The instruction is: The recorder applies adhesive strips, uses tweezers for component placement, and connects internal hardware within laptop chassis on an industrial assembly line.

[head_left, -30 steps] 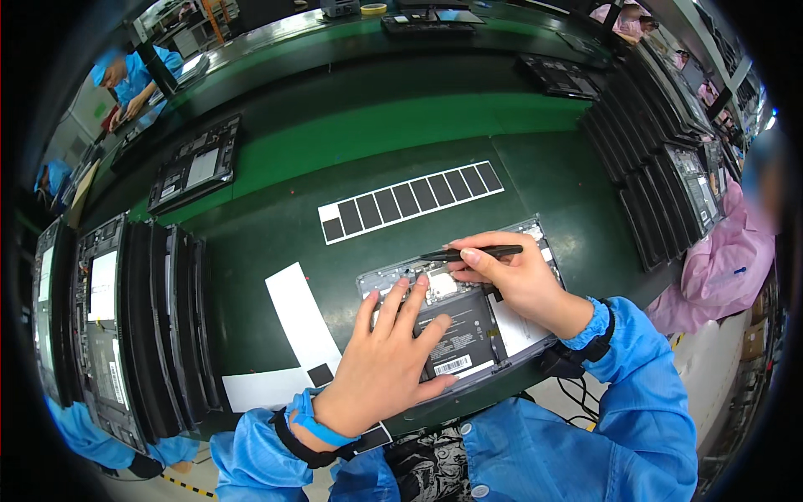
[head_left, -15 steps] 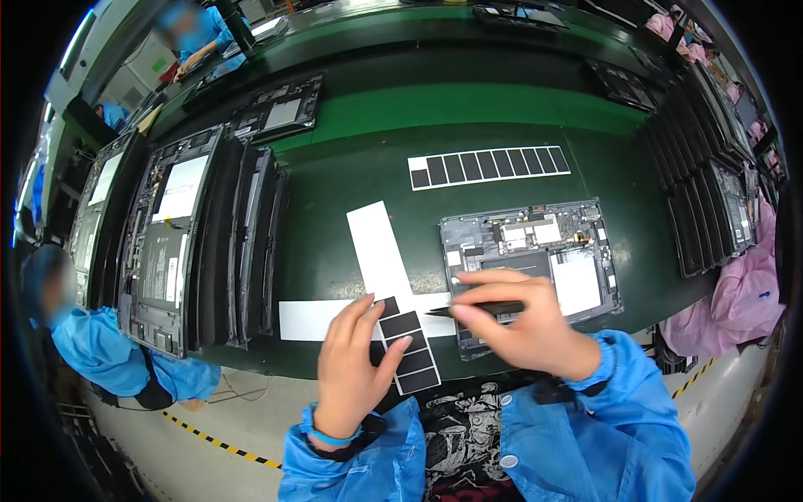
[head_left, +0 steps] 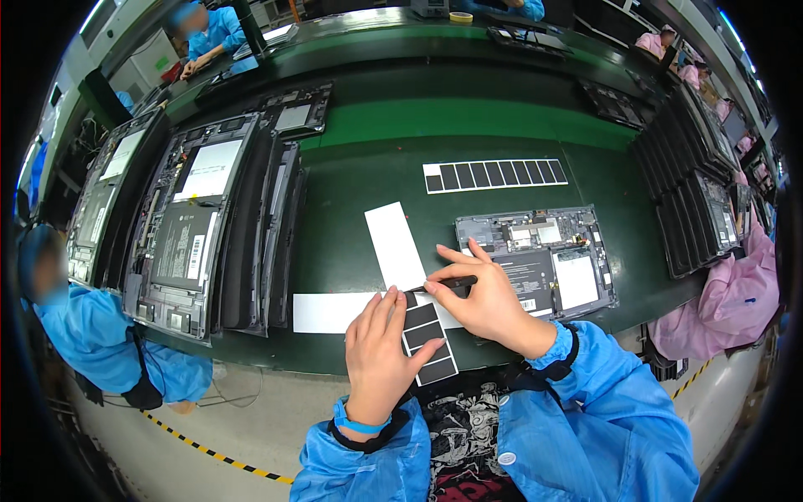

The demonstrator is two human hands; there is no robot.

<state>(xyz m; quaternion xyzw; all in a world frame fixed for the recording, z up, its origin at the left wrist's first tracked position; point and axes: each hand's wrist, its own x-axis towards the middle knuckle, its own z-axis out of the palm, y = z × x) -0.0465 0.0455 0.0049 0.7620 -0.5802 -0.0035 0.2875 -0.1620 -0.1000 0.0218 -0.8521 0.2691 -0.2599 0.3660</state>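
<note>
My left hand [head_left: 381, 356] lies stretched out over the left edge of a white backing strip [head_left: 432, 339] carrying a row of black rectangular stickers. Its fingertips rest near the strip's far end. In my right hand [head_left: 498, 309], thumb and fingers pinch dark tweezers [head_left: 460, 284]. Their tip points left, at the strip's topmost sticker; whether it grips the sticker's edge is too small to tell. Beyond the strip, a blank white strip [head_left: 395, 243] slants away, and another white strip [head_left: 330, 314] runs crosswise, partly under my hands. My right hand partly covers an opened device chassis [head_left: 577, 280].
A second sticker sheet [head_left: 498, 174] lies further back. Stacked opened devices [head_left: 201, 226] stand at the left, with more device stacks [head_left: 686, 184] at the right. Co-workers in blue [head_left: 109, 343] and pink [head_left: 719, 293] sit at either side of the green bench [head_left: 351, 184].
The tweezers in my right hand have moved left to the strip's top sticker. My left hand stays on the strip, its fingers now closer to the tweezers' tip. The whole view has shifted slightly.
</note>
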